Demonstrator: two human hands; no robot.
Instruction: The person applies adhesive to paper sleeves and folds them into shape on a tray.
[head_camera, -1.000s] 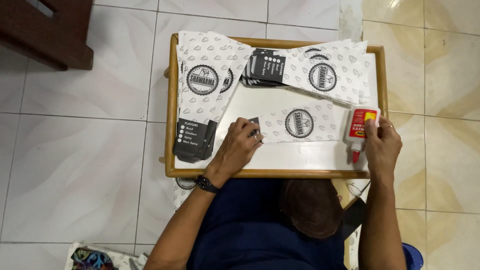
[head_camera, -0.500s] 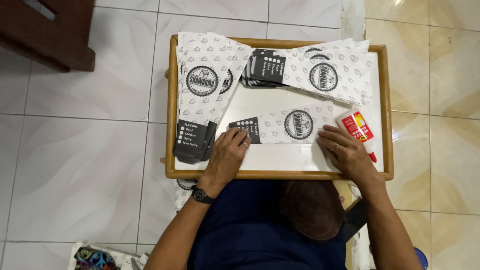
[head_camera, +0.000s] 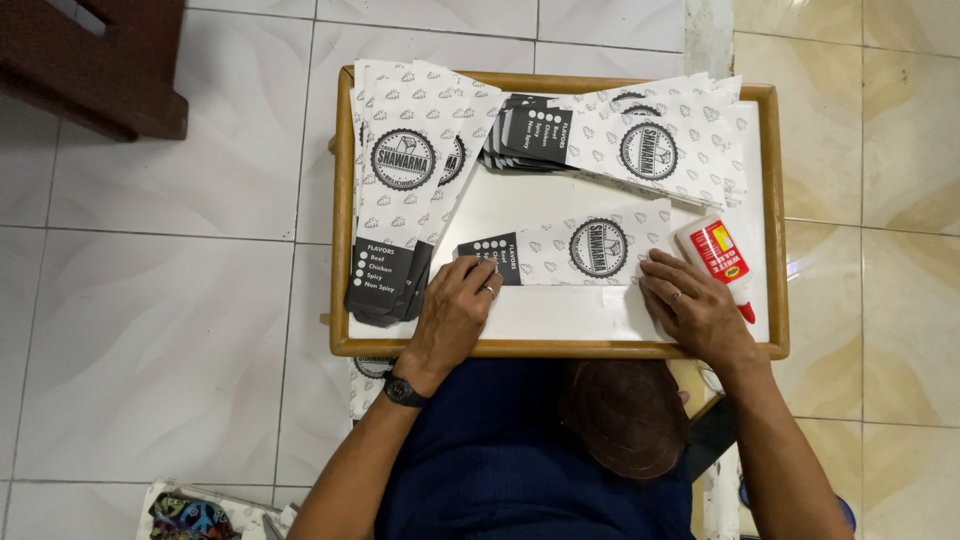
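A flat white paper wrapper (head_camera: 580, 250) with a round black emblem and a black end lies across the middle of a wooden-rimmed white tray (head_camera: 560, 348). My left hand (head_camera: 458, 308) presses flat on its black left end, fingers spread. My right hand (head_camera: 690, 305) rests flat on the wrapper's right end, holding nothing. A white glue bottle (head_camera: 716, 256) with a red label and red tip lies on the tray just right of that hand, untouched.
One stack of the same printed wrappers (head_camera: 405, 190) lies at the tray's left, another (head_camera: 630, 140) fans across the top right. A dark wooden furniture piece (head_camera: 95, 60) stands top left on the tiled floor. A colourful bag (head_camera: 190, 515) sits bottom left.
My right hand set the glue bottle down on the tray's right side and moved left onto the wrapper. My left hand stayed pressing the wrapper's black end.
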